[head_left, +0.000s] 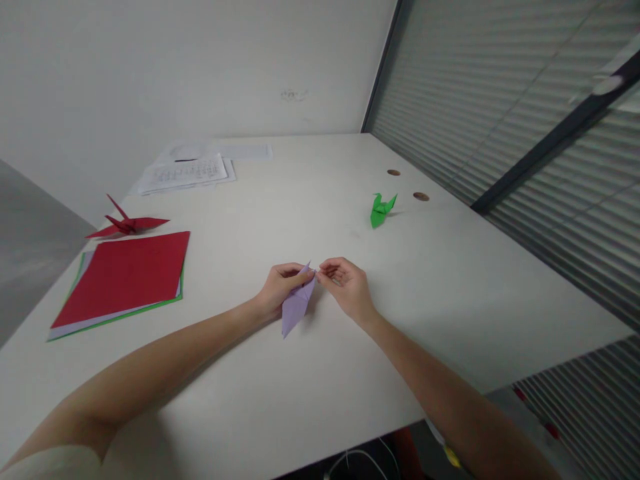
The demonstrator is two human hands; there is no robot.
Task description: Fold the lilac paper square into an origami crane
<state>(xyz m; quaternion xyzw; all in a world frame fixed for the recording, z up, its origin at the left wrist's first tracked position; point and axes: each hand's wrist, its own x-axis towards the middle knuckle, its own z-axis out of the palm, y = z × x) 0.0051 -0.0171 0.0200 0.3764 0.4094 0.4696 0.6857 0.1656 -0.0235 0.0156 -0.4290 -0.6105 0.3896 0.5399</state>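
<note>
A folded piece of light purple origami paper [296, 308] is held just above the white table near its front middle. My left hand [280, 287] is closed on it, with the thumb lying across its upper part. One pointed end hangs down toward me, and narrow points stick up by the thumb. My right hand [349, 288] is closed in a pinch at the upper right tip of the same paper. The right fingertips almost meet the left thumb, and the small bit between them is hard to see.
On the left lies a stack of red, purple and green paper sheets [127, 273], with a red paper crane [127, 225] behind it. A green paper crane [381, 210] stands to the right. Printed papers [185, 173] lie at the back left. Blinds [500, 100] border the table's right side.
</note>
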